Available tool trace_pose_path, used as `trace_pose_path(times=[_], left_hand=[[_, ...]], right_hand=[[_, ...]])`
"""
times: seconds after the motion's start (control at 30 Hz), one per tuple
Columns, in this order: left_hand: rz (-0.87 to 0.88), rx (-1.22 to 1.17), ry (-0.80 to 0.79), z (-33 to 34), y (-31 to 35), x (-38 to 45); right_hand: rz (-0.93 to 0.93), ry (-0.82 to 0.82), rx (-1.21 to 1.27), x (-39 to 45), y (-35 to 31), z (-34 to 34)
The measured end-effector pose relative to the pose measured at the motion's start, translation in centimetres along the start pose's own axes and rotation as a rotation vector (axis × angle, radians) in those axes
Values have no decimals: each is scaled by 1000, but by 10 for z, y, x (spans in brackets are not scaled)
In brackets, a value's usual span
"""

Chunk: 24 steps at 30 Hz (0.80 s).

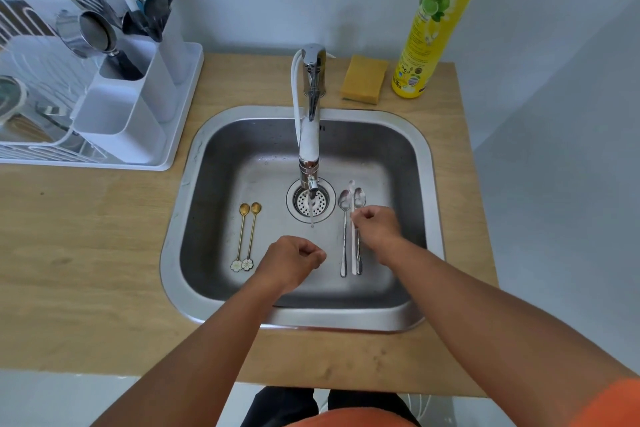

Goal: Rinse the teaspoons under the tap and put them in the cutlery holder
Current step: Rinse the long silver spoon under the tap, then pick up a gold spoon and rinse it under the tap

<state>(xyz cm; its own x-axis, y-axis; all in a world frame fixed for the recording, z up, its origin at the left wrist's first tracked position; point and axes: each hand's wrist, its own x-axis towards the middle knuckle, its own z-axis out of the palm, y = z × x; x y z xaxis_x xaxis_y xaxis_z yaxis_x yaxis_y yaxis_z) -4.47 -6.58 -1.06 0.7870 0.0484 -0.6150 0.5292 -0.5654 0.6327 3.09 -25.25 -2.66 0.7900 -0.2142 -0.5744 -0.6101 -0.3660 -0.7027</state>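
Observation:
In the steel sink (408, 308) two gold teaspoons (246, 236) with flower ends lie side by side at the left. To the right of the drain lie two steel teaspoons (344, 236) with a white teaspoon (353, 263) between them. My right hand (377, 227) hovers over these three, thumb and forefinger pinched on the white spoon's handle. My left hand (292, 260) is a loose fist over the sink's middle and holds nothing. The tap (311, 121) runs a thin stream onto the drain. The white cutlery holder (121, 121) stands at the left on the drying rack.
The holder's back compartments hold forks, spoons and a strainer (95, 33). A white dish rack (31, 87) with plates is at the far left. A yellow sponge (363, 78) and a dish soap bottle (429, 28) stand behind the sink on the wooden counter (86, 253).

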Motion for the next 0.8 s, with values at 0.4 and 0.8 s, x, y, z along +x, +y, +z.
trace_pose_path(times=[0.4,0.8], left_hand=[[-51,45,21,-11,-18,8],[-86,45,38,-26,-28,15]], right_hand=[[56,209,-182,19,17,1],[59,272,-331,16,20,5]])
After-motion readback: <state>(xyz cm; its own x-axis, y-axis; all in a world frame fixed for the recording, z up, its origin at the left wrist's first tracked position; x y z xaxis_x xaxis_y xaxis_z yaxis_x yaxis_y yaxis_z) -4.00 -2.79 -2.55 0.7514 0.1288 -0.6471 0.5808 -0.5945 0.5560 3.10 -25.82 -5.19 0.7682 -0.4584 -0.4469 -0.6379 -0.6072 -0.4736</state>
